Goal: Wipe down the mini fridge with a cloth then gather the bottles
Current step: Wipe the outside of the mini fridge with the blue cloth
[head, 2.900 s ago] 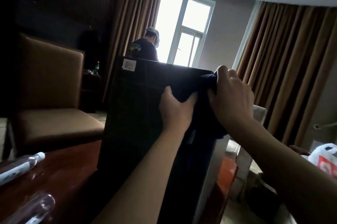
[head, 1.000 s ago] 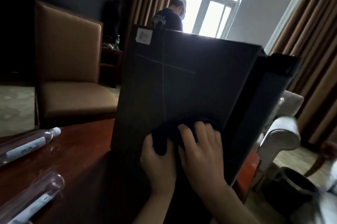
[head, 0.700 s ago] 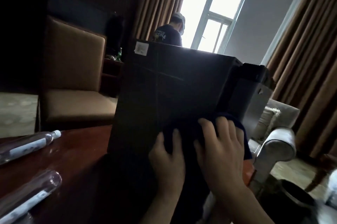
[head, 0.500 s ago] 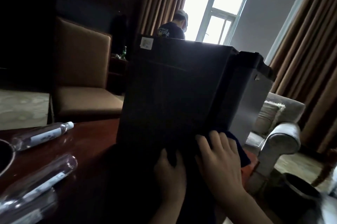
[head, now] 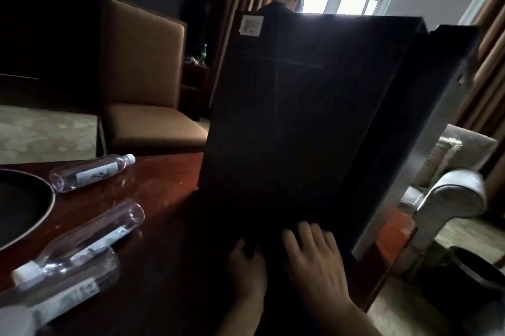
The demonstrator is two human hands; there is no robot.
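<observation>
Two hands low on the mini fridge (head: 300,117), side by side. Right hand (head: 314,259) flat, fingers spread, pressing the dark cloth (head: 252,247); left hand (head: 246,267) pinching the cloth's edge. Three bottles lie left of the hands on the table (head: 164,188): nearest (head: 68,297), middle (head: 93,240), farthest (head: 90,171).

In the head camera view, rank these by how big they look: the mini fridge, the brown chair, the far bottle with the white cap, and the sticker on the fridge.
1. Mini fridge
2. Brown chair, though it sits farther away
3. Far bottle
4. Sticker
</observation>
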